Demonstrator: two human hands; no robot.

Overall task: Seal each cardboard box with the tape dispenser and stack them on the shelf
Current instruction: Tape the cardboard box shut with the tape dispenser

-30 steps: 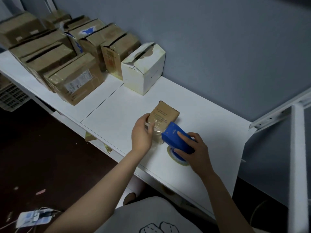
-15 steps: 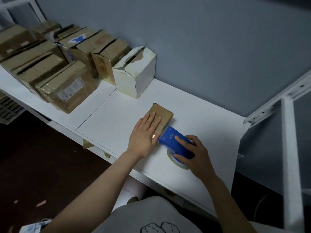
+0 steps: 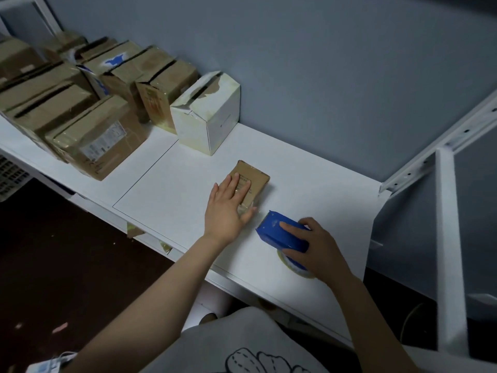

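On the shelf point(image 3: 166, 184), a small brown box point(image 3: 254, 177) is pressed down by the flat left hand point(image 3: 228, 208). Beside it, the blue tape dispenser point(image 3: 277, 234) is gripped by the right hand point(image 3: 320, 250).

the left hand point(image 3: 228, 208) lies flat, palm down, fingers straight and close together on the small flat box point(image 3: 255, 175), bare forearm reaching in from the lower left. the right hand point(image 3: 320, 249) curls round the blue tape dispenser point(image 3: 279, 235), index finger stretched along its top, forearm rising from the lower right.
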